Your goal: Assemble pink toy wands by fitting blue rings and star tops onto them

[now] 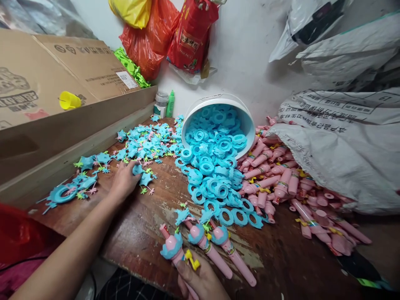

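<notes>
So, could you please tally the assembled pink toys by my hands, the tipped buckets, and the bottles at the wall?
Assembled pink toys by the right hand: 3
Tipped white bucket: 1
Bottles at the wall: 2
Total: 6

On the tabletop point(140, 237) a tipped bucket point(246, 121) lies at the back, rings point(212, 175) spilling from it toward the near edge. Left of the rings lies a scatter of star pieces point(146, 143) — the left hand point(125, 181) rests on it. Right of the rings a heap of tubes point(281, 183) pours from a sack point(343, 154). At the near edge lie three assembled toys point(203, 241) — the right hand point(201, 281) holds the leftmost. A cardboard box point(46, 83) stands along the left.
</notes>
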A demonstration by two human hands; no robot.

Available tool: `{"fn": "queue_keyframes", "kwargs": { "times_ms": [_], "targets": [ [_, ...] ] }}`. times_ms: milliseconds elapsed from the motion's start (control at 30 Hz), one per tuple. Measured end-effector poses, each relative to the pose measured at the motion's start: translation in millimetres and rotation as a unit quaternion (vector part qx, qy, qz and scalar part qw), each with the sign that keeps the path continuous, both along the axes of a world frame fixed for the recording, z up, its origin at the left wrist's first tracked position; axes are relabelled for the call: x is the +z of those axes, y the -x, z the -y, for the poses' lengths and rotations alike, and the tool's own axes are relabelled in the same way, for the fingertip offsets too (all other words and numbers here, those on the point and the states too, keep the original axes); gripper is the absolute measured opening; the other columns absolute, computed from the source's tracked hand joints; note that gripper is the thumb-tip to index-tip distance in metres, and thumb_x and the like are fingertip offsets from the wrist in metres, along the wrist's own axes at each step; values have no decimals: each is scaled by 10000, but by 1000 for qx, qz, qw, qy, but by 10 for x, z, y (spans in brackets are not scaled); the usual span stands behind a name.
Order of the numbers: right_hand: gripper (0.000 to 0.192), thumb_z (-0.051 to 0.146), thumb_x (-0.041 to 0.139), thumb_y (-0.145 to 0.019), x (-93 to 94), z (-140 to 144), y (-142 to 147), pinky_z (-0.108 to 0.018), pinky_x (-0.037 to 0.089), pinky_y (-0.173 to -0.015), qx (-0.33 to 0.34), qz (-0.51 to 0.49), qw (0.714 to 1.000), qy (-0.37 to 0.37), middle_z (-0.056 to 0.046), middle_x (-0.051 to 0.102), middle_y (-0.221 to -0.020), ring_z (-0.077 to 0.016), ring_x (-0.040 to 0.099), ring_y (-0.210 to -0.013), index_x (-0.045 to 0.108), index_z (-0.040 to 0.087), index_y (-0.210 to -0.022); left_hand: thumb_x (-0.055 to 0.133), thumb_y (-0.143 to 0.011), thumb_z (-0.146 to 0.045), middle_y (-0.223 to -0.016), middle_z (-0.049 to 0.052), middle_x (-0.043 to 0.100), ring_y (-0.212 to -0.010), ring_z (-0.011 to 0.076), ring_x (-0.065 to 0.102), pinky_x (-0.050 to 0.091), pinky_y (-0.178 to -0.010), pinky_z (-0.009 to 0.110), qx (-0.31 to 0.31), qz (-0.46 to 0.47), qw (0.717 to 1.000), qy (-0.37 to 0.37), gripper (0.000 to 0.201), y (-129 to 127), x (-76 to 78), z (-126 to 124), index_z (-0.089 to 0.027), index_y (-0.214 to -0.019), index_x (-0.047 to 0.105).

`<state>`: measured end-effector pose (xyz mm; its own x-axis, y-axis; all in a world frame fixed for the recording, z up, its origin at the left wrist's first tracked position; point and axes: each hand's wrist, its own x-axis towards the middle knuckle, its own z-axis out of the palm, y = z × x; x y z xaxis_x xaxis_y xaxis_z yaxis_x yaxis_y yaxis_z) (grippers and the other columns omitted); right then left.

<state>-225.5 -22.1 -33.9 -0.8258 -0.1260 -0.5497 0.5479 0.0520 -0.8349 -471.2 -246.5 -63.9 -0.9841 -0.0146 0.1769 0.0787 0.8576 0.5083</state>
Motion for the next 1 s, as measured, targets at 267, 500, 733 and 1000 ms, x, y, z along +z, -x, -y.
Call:
{"fn": "queue_keyframes", "kwargs": {
  "times_ms": [267,500,733,1000],
  "targets": [
    [652,841,592,-766,75,-94,-121,-190,184,-391,-38,-7,999,-12,72,498,-582,-34,320,-394,538,196,-848,606,-933,-343,-1127,75,631,-1220,350,501,336,-1088,588,6,-252,965,-76,169,-670,391,-55,-285,-1092,622],
    [583,770,660,-765,-10,-199,-201,-222,299,-427,-73,-18,994,-85,54,491,-572,-96,402,-461,647,215,-943,567,-954,-241,-1153,70,530,-1038,226,617,536,-890,358,-217,-115,953,-178,251,-1320,46,-416,-283,-1191,638],
    [597,787,695,-714,-108,-238,-234,-265,310,-402,-100,-9,991,-91,45,497,-546,-127,411,-421,662,249,-969,736,-825,-343,-1053,42,635,-867,196,641,569,-768,348,-66,-18,891,-448,433,-799,164,-352,-301,-1249,663],
    [612,809,611,-777,19,-197,-275,-206,239,-388,-123,-42,988,-86,65,502,-580,-57,359,-391,590,202,-851,759,-828,-289,-1078,0,732,-943,189,683,582,-790,293,-193,73,811,-547,411,-1160,626,-288,-371,-1226,698]
  ]
}}
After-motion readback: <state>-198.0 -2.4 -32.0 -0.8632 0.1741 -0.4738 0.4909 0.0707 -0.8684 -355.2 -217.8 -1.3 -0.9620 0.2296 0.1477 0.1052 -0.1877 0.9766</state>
